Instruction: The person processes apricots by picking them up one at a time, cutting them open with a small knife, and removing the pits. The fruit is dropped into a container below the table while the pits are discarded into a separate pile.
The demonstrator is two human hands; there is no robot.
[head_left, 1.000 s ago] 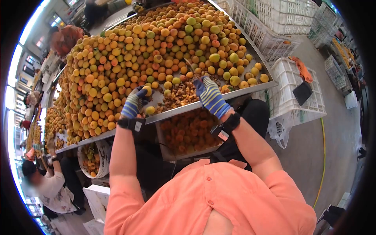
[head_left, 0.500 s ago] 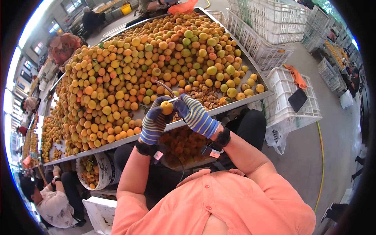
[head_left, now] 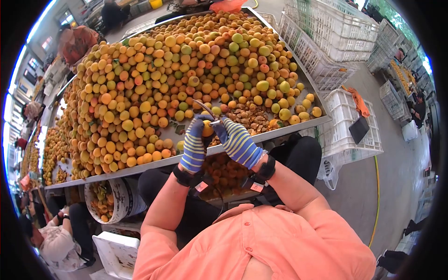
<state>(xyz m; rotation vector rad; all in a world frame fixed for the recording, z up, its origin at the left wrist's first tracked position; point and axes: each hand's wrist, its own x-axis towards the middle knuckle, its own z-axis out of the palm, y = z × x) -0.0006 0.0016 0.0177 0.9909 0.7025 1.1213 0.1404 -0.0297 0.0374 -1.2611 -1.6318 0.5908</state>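
My left hand [head_left: 193, 147], in a blue and yellow striped glove, is closed around a yellow-orange apricot [head_left: 206, 129] just over the table's near edge. Beside it, my right hand [head_left: 241, 143], gloved alike, grips a slim curved tool [head_left: 204, 107]. A short metal part [head_left: 214, 122] of the tool points at the fruit, while its thin curved end sticks out above both hands. Brown pits [head_left: 249, 115] lie in a heap just beyond my right fingers. A large mound of apricots [head_left: 154, 88] covers much of the metal-rimmed table [head_left: 275, 134].
Below the table edge, orange fruit pieces [head_left: 226, 170] lie between my knees. A white bucket [head_left: 123, 200] with fruit stands at left, near a white tub [head_left: 116, 252] and a seated person [head_left: 58, 240]. White crates [head_left: 347, 126] stand at right, with a yellow hose [head_left: 377, 200] along the floor.
The view has shifted slightly. Both hands stay together at the table edge; the apricot has turned lower into my left fingers, and the tool's metal part now lies by its upper right side.
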